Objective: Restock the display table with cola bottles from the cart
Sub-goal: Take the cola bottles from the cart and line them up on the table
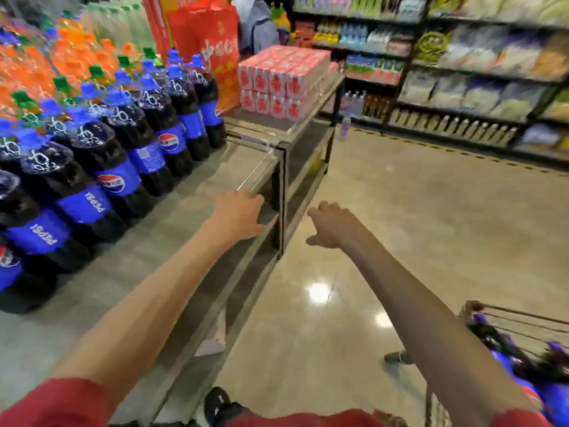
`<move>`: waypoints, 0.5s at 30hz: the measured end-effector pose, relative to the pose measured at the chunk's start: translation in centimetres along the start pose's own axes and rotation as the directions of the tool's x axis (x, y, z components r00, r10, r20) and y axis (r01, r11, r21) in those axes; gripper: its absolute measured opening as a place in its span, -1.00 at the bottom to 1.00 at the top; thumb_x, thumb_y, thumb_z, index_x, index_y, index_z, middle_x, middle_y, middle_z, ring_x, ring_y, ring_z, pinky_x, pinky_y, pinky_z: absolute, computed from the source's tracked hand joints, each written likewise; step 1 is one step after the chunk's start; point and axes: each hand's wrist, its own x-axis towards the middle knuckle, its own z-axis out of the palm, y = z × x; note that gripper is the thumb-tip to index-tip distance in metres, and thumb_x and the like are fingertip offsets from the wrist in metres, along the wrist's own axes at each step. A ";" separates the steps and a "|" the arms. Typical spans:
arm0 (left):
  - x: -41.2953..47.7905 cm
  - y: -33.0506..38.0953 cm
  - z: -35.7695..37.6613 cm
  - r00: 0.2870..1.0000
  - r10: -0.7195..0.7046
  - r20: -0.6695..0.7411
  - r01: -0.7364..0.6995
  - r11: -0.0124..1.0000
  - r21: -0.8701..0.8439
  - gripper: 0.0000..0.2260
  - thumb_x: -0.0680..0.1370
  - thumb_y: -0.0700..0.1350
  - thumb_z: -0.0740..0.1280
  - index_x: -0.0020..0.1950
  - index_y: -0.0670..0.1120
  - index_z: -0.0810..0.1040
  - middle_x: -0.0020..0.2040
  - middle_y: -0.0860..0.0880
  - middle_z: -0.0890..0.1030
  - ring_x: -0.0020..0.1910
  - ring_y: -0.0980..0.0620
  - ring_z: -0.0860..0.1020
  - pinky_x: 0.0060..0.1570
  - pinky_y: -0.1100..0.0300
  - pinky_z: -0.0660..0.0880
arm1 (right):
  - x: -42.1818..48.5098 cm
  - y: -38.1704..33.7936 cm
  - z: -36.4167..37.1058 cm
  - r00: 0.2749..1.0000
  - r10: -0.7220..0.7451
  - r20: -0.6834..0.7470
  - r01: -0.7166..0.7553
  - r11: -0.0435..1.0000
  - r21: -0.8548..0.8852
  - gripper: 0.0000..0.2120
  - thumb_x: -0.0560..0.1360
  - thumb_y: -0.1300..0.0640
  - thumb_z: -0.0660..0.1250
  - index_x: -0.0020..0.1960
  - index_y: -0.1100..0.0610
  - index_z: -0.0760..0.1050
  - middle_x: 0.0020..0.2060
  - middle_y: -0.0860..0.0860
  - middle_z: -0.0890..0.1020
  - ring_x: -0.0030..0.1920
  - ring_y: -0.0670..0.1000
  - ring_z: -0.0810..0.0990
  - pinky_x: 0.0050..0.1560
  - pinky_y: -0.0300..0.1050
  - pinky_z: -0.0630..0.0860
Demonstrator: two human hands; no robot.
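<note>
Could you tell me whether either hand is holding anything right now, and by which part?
Nothing is held: the left hand and right hand are both open and empty.

The store is bright under overhead lights, which leave two white glare spots on the glossy floor. Motion blur smears the shelves at the right and the cola bottles at the left. Straight lines bow toward the edges.

We look from one head-worn wide-angle camera, forward and down, with the desk close at left and shelves far ahead.
</note>
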 end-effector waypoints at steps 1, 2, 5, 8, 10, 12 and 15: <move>0.5 2.0 -0.3 0.999 0.048 -0.009 -0.048 0.999 0.007 -0.45 0.58 0.22 0.32 0.48 0.00 0.35 0.39 -0.13 0.46 0.37 -0.19 0.43 0.32 -0.13 0.40 | -1.2 1.7 0.3 0.999 0.049 0.013 -0.049 0.999 0.007 -0.40 0.57 -0.10 0.37 0.50 0.13 0.30 0.41 0.18 0.39 0.39 0.24 0.39 0.28 0.12 0.42; 1.0 4.0 -0.6 0.995 0.095 -0.016 -0.095 0.995 0.016 -0.44 0.58 0.22 0.32 0.50 -0.01 0.33 0.39 -0.14 0.45 0.38 -0.20 0.42 0.33 -0.14 0.39 | -2.5 3.4 0.5 0.995 0.100 0.025 -0.101 0.995 0.017 -0.39 0.57 -0.10 0.38 0.51 0.13 0.30 0.40 0.17 0.39 0.38 0.23 0.39 0.28 0.11 0.41; 2.1 10.5 -1.8 0.972 0.236 0.002 -0.236 0.971 0.048 -0.43 0.59 0.20 0.31 0.52 -0.02 0.30 0.41 -0.16 0.41 0.40 -0.24 0.38 0.37 -0.21 0.35 | -6.4 8.2 1.5 0.965 0.255 0.054 -0.258 0.964 0.059 -0.37 0.57 -0.10 0.38 0.53 0.12 0.28 0.42 0.16 0.37 0.40 0.22 0.38 0.31 0.11 0.39; 3.0 16.9 -2.8 0.931 0.364 0.001 -0.363 0.928 0.085 -0.43 0.59 0.20 0.30 0.53 0.01 0.28 0.43 -0.12 0.41 0.41 -0.21 0.39 0.39 -0.19 0.35 | -10.6 12.5 2.5 0.915 0.397 0.068 -0.402 0.911 0.096 -0.36 0.57 -0.11 0.37 0.54 0.12 0.27 0.43 0.16 0.37 0.41 0.21 0.37 0.31 0.10 0.39; 3.6 21.2 -3.2 0.890 0.455 -0.019 -0.450 0.886 0.110 -0.43 0.59 0.21 0.31 0.52 0.02 0.28 0.42 -0.09 0.42 0.38 -0.18 0.41 0.36 -0.16 0.38 | -13.5 15.1 3.4 0.874 0.481 0.070 -0.486 0.864 0.131 -0.36 0.57 -0.11 0.37 0.53 0.13 0.28 0.42 0.17 0.37 0.40 0.22 0.37 0.31 0.11 0.38; 4.0 25.6 -3.5 0.847 0.532 -0.005 -0.526 0.839 0.142 -0.42 0.58 0.22 0.30 0.52 0.01 0.29 0.41 -0.08 0.43 0.37 -0.17 0.41 0.33 -0.11 0.39 | -16.6 17.5 4.2 0.824 0.560 0.081 -0.566 0.810 0.155 -0.36 0.57 -0.12 0.38 0.52 0.14 0.28 0.41 0.16 0.38 0.41 0.22 0.37 0.32 0.12 0.37; 4.3 32.1 -3.8 0.762 0.647 0.019 -0.639 0.748 0.181 -0.42 0.59 0.23 0.30 0.52 0.00 0.29 0.43 -0.08 0.42 0.39 -0.17 0.38 0.33 -0.07 0.35 | -21.1 20.7 5.6 0.735 0.670 0.105 -0.676 0.711 0.191 -0.36 0.54 -0.10 0.40 0.51 0.13 0.30 0.40 0.17 0.39 0.41 0.23 0.37 0.32 0.10 0.38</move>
